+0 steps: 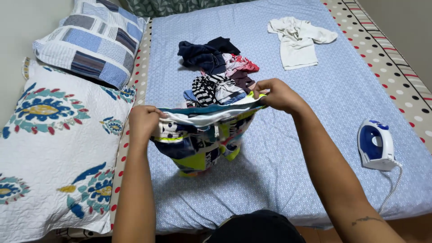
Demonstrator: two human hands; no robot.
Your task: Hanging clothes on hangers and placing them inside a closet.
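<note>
- Holding a patterned garment (202, 141) up over the bed (315, 135), both hands grip its upper edge and stretch it taut between them.
- The left hand (143, 122) has its fingers curled shut on the garment's left corner, knuckles toward the camera.
- The right hand (276, 94) pinches the right corner, fingers closed on the cloth, wrist bent down.
- The garment hangs below the hands in folds of white, dark blue and yellow-green; its lower end reaches down near the blue sheet, though I cannot tell whether it touches.
- Just behind the garment lies a heap of clothes (216, 74): a dark blue piece at the back, a red-and-white one to the right, a black-and-white striped one in front.
- A white shirt (297, 40) lies crumpled by itself at the far right of the bed, well apart from the heap.
- A blue-and-white iron (375, 144) rests on the sheet to the right of the right forearm, its white cord (391, 184) trailing toward the near edge.
- To the left of the bed sits a white quilt (49, 148) with blue floral motifs, and beyond it a patchwork pillow (92, 38) in blue and white.
</note>
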